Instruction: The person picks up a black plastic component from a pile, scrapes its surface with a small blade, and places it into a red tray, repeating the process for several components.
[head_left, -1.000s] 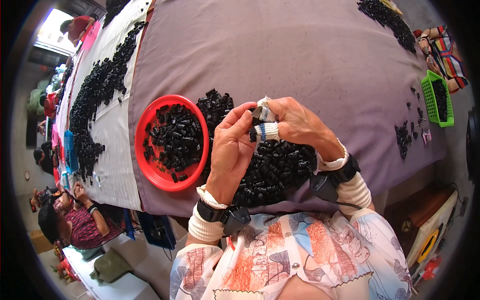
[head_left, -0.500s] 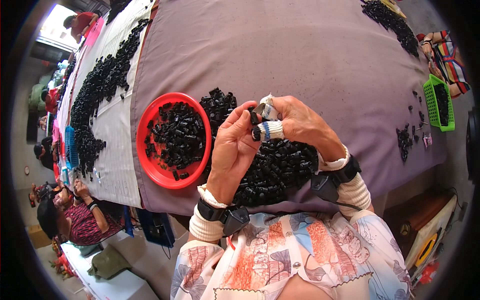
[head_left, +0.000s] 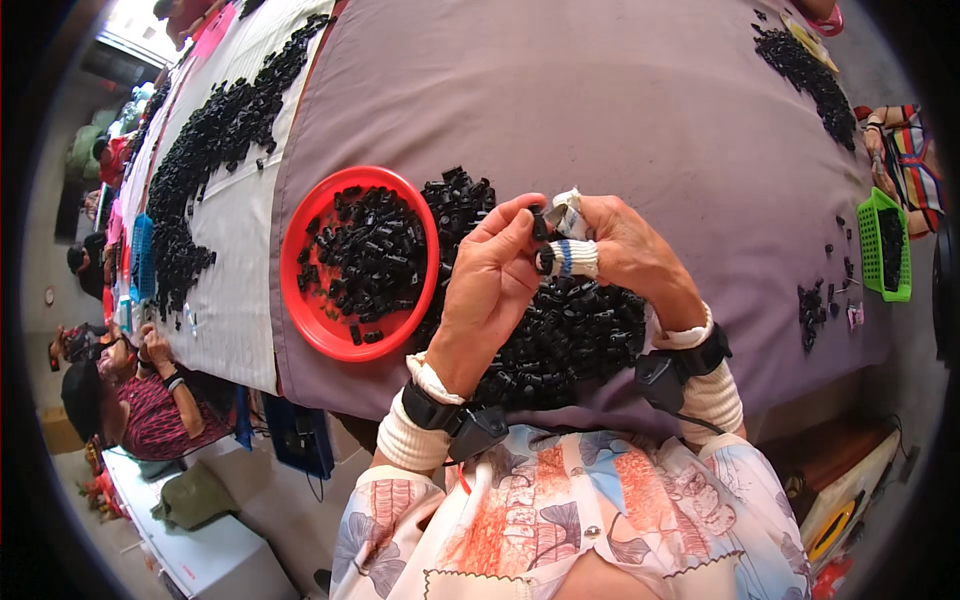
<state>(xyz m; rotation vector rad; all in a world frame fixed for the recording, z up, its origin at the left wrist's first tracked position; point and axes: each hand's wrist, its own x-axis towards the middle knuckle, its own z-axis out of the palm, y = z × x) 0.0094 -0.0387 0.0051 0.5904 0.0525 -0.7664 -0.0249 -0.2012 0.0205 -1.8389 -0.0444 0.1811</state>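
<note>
My left hand (head_left: 490, 285) and my right hand (head_left: 625, 250) meet above a heap of small black plastic parts (head_left: 560, 340) on the purple tablecloth (head_left: 600, 110). Both pinch one small black part (head_left: 540, 222) between their fingertips. White cloth finger guards (head_left: 568, 258) with a blue stripe cover fingers of my right hand. Just left of my left hand, a round red bowl (head_left: 310, 310) holds more black parts. Black bands with small devices sit on both wrists.
A long line of black parts (head_left: 215, 140) runs along a white cloth at the left. Another pile (head_left: 800, 65) lies far right, by a green basket (head_left: 885, 245). A seated person (head_left: 140, 400) is at lower left; another person's arm (head_left: 890, 150) shows at the right.
My hands have stayed together over the heap, shifting slightly while turning the small part between the fingertips. Nothing else moved.
</note>
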